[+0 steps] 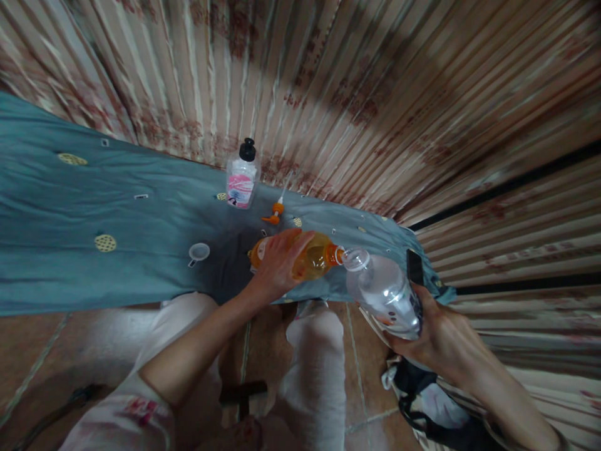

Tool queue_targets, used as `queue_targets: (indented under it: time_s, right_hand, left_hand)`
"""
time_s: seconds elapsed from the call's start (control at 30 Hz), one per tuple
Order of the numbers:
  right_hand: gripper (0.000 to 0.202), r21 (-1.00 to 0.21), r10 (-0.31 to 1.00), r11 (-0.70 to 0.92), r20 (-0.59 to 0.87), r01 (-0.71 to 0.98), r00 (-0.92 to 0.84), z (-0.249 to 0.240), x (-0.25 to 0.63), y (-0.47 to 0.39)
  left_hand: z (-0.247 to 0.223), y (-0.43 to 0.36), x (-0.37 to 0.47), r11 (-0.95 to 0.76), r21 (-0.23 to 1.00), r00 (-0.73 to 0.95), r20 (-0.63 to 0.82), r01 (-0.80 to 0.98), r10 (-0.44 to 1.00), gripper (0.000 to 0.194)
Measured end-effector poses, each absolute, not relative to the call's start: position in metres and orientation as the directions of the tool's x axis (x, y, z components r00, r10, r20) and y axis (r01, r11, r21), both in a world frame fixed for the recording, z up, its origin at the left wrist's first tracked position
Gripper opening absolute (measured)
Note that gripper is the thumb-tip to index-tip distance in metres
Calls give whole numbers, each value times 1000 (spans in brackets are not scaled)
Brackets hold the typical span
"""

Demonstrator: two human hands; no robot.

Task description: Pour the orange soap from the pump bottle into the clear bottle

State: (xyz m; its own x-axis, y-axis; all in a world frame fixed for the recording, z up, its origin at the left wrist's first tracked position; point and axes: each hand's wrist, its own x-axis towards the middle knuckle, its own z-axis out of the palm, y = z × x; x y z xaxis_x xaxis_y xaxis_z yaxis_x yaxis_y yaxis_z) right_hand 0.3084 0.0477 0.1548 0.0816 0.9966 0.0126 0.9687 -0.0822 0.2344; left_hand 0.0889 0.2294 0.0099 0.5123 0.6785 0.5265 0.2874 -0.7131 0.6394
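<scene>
My left hand (282, 260) is wrapped around an orange bottle (314, 257), which lies tilted with its neck pointing right. My right hand (432, 332) grips the lower end of a clear plastic bottle (382, 291), its mouth facing up and left. The two bottle mouths meet or nearly meet; I cannot tell whether liquid passes between them. Behind my left hand, an orange pump head (275, 214) with a pale tube lies on the teal cloth. A clear bottle with a pink label and black cap (241, 178) stands upright farther back.
The teal cloth (159, 225) covers a long narrow surface in front of my knees. On it are a small white round cap-like piece (199, 252) and a dark phone-like object (414, 266). Pleated curtains (300, 81) hang behind and right. A bag (436, 401) sits at lower right.
</scene>
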Motion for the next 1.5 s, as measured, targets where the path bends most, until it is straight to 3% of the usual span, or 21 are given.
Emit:
queue_targets:
  time_s: [1.5]
  right_hand:
    - [62,233,993,-112,3,966,115,155,308,48]
  left_hand:
    - [10,229,89,-719,625,517,525,305,676,75]
